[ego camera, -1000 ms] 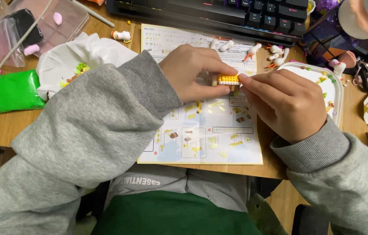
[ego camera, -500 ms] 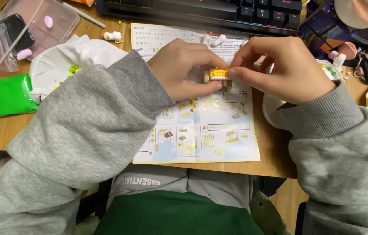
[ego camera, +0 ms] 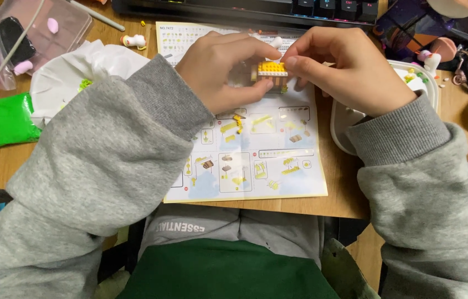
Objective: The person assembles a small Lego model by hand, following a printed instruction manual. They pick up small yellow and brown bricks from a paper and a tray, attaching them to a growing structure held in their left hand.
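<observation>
The left hand (ego camera: 220, 72) and the right hand (ego camera: 350, 66) meet fingertip to fingertip around a small brick model (ego camera: 272, 75), yellow on top and brown beneath, both pinching it closed. Its lower part and far side are hidden behind the fingers, so its full shape cannot be made out. The model is held just above the instruction sheet (ego camera: 247, 155), whose upper half the hands and grey sleeves cover. At 3 o'clock from the right hand lies a white tray (ego camera: 342, 124), largely hidden by the wrist; the tiny pieces in it are too small to identify. At 9 o'clock sit a crumpled white bag (ego camera: 73, 72) and a green packet (ego camera: 2, 120). At 12 o'clock a dark keyboard (ego camera: 256, 6) is cut off by the frame.
</observation>
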